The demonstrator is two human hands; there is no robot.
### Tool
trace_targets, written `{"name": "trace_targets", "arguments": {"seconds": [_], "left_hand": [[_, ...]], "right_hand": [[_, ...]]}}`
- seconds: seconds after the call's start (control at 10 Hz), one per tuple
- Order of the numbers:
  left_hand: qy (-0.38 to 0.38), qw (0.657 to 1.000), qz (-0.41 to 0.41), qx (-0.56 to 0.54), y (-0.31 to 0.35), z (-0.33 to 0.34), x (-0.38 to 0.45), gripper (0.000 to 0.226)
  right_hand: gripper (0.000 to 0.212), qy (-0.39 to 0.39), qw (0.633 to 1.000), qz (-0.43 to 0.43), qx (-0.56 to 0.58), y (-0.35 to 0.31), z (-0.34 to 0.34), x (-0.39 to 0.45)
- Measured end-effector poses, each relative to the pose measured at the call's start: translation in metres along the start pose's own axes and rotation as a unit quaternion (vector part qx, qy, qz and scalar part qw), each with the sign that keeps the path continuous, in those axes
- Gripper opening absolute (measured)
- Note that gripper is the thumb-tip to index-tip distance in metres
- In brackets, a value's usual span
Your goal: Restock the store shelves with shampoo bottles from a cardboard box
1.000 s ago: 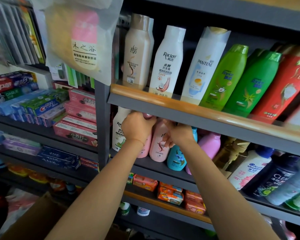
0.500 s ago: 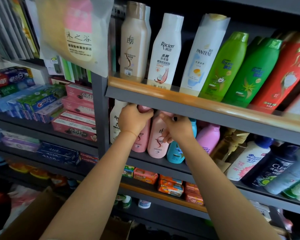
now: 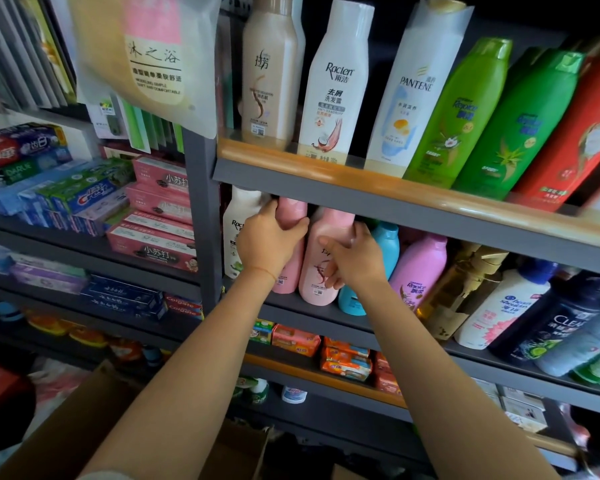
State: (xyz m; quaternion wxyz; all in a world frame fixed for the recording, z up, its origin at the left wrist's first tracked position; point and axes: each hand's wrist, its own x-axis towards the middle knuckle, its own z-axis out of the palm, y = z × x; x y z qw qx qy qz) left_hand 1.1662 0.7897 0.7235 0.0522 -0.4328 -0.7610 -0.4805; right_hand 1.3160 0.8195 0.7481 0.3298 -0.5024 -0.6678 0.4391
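Two pink shampoo bottles stand side by side on the middle shelf (image 3: 291,308). My left hand (image 3: 267,242) grips the left pink bottle (image 3: 291,216) near its top, fingers curled round it. My right hand (image 3: 352,259) holds the right pink bottle (image 3: 329,230), fingers wrapped on its front. A white bottle (image 3: 238,216) stands just left of them, a blue bottle (image 3: 387,240) and a pink Rejoice bottle (image 3: 418,265) just right. The open cardboard box (image 3: 66,434) lies low at the bottom left, below my arms.
The upper shelf (image 3: 361,188) with a wooden lip hangs just above my hands and carries several tall bottles. More bottles fill the middle shelf to the right. Soap packs (image 3: 343,362) lie on the lower shelf. Toothpaste boxes (image 3: 84,199) fill the left rack.
The view has tilted up a little. Both hands stay on the pink bottles; the left bottle's top now shows above my left hand, and my right hand has slid lower on its bottle.
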Motion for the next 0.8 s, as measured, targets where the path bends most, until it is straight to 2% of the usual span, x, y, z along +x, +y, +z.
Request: {"name": "trace_targets", "arguments": {"seconds": [0.4, 0.5, 0.6, 0.7, 0.8], "left_hand": [[-0.02, 1.0, 0.003, -0.001, -0.002, 0.002, 0.001, 0.04], [-0.015, 1.0, 0.0, -0.011, -0.003, 0.0, -0.009, 0.048], [0.007, 0.998, 0.001, -0.069, -0.005, -0.003, -0.03, 0.055], [0.015, 0.996, -0.018, -0.085, -0.016, -0.004, -0.064, 0.032], [-0.023, 0.987, -0.13, -0.093, -0.036, 0.003, -0.085, 0.026]], "right_hand": [[0.045, 0.022, 1.0, -0.02, 0.002, 0.006, 0.006, -0.003], [0.045, 0.03, 0.999, -0.028, 0.009, 0.007, 0.006, -0.005], [0.046, 0.036, 0.998, -0.042, 0.014, 0.014, 0.007, -0.006], [0.051, 0.072, 0.994, -0.077, -0.022, 0.019, 0.007, -0.011], [0.041, 0.145, 0.97, -0.152, -0.119, 0.034, 0.012, -0.03]]}}
